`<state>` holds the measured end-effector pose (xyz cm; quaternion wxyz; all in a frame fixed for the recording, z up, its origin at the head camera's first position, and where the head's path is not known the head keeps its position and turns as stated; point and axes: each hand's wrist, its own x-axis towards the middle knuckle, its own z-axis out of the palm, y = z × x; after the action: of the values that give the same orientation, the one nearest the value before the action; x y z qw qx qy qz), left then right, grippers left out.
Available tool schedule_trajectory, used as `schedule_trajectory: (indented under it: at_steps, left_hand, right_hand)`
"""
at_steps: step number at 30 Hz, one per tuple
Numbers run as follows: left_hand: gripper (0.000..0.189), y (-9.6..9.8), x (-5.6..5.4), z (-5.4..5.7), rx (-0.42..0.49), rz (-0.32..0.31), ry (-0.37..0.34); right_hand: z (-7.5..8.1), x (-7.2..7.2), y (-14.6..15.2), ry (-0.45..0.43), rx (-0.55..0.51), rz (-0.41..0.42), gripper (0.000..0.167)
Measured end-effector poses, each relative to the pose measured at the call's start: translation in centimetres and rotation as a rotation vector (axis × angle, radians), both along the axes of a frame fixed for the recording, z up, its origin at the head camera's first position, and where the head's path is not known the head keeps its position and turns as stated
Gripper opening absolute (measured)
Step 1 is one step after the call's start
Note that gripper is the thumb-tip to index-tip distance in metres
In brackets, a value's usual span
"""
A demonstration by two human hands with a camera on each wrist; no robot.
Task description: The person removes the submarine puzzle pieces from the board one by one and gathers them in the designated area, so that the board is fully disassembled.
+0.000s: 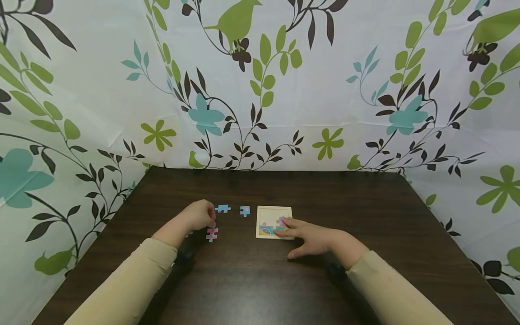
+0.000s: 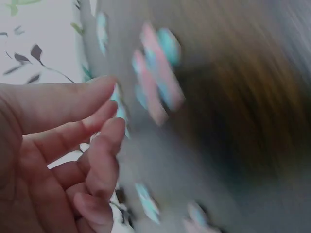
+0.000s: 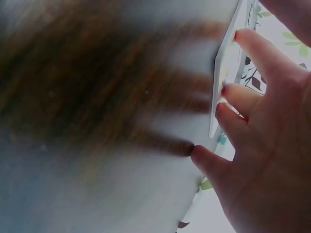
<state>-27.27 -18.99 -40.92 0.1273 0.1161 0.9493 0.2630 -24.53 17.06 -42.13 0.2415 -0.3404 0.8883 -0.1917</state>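
While the right hand (image 1: 312, 238), its grip spread apart, touches a pale, square puzzle tray (image 1: 273, 213), a knobbed pink piece (image 1: 211, 233) lies at nine o'clock from it, just beside the left hand (image 1: 198, 214); whether that grip is clamped, I cannot tell. The dark bench (image 1: 252, 284) runs wide toward three, its far edge well off at twelve.

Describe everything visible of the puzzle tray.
The puzzle tray is a shallow, roughly square board, pale and wood-like, with a raised rim. It lies flat on the dark wood-grain table. Colourful puzzle pieces fill the part nearest the person; the upper part is bare. The right hand rests fingers on its right side, hiding part of the pieces and rim there.
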Motion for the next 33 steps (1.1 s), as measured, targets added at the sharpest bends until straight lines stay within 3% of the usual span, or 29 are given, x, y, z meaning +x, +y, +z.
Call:
schedule_trajectory:
  at_steps: [4,8,12,17,23,28,33]
  left_hand:
    - [0.011,3.1,-0.1,0.5,0.041,-0.057,0.056]
    - [0.008,7.4,-0.4,0.8,0.064,-0.138,0.088]
    - [0.012,11.6,-1.1,0.3,0.048,-0.181,0.093]
    - [0.022,15.0,-1.9,-1.0,0.044,-0.19,0.031]
    - [0.021,16.2,-2.5,-2.1,0.08,-0.156,0.008]
    - [0.02,16.4,-2.5,-2.1,0.069,-0.142,0.008]
    - [0.02,16.4,-2.5,-2.2,0.082,-0.128,0.008]
  right_hand:
    - [-0.2,0.0,0.2,0.003,-0.01,0.002,0.074]
    - [-0.2,-0.1,0.4,0.011,-0.028,0.01,0.072]
    - [-0.4,-0.1,0.5,0.025,-0.059,0.033,0.07]
    - [-1.0,0.0,0.7,0.06,-0.096,0.074,0.07]
    - [-1.4,-0.1,1.1,0.032,-0.139,0.057,0.068]
    - [-0.9,0.0,1.7,0.006,-0.174,0.028,0.07]
    - [-0.8,0.3,2.2,0.021,-0.124,0.024,0.069]
